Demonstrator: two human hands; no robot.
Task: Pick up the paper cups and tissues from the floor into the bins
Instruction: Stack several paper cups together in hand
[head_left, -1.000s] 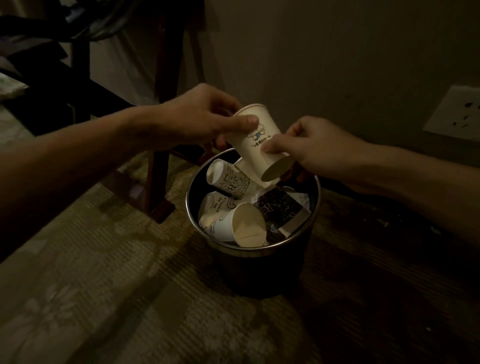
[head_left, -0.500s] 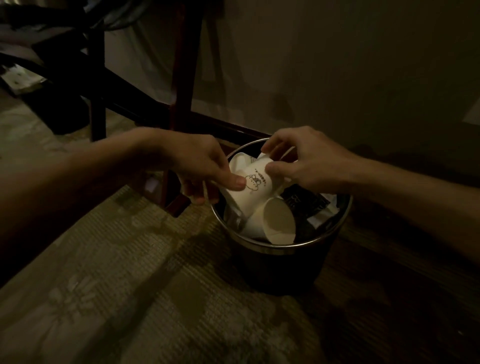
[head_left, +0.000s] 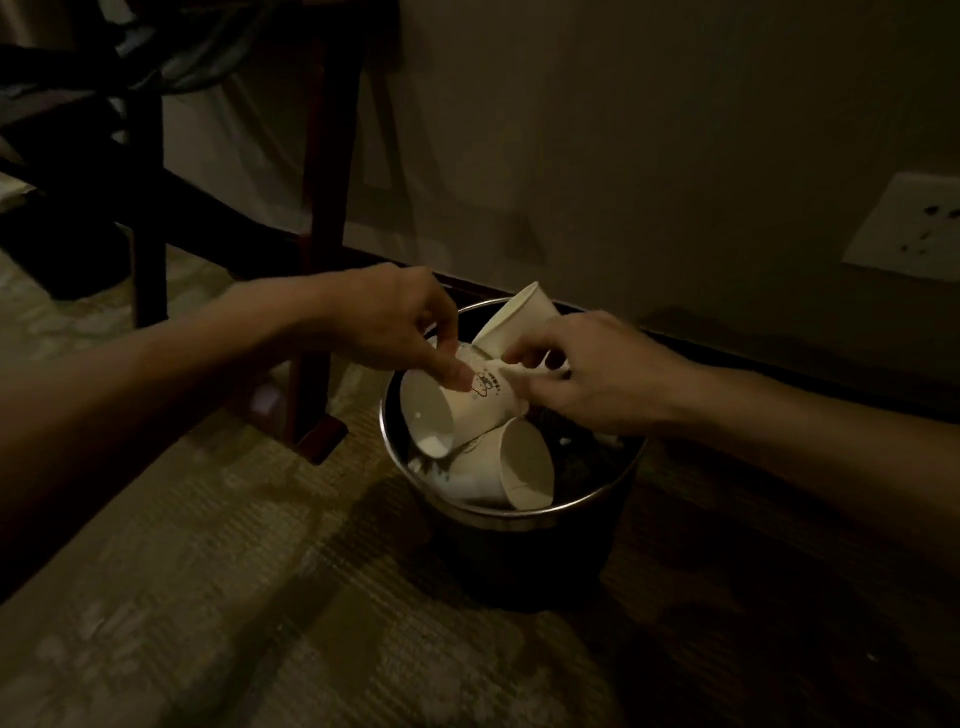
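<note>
1. Over the bin (head_left: 597, 501), head view: your left hand (head_left: 384, 322) pinches the printed cup (head_left: 467, 410) between thumb and fingertips. Your right hand (head_left: 597, 374) grips its base end with curled fingers. The cup lies on its side on the pile, inside the rim, not yet released.
2. Progress looks late. Other cups are already in: one at the near rim (head_left: 524, 467), one propped at the back (head_left: 519, 317). No cups or tissues show on the visible carpet (head_left: 260, 597); the rest of the floor is out of view.
3. Versus a second ago: you held the cup above the bin. Now it is down on the pile, mouth turned left, and both hands are lower.
</note>
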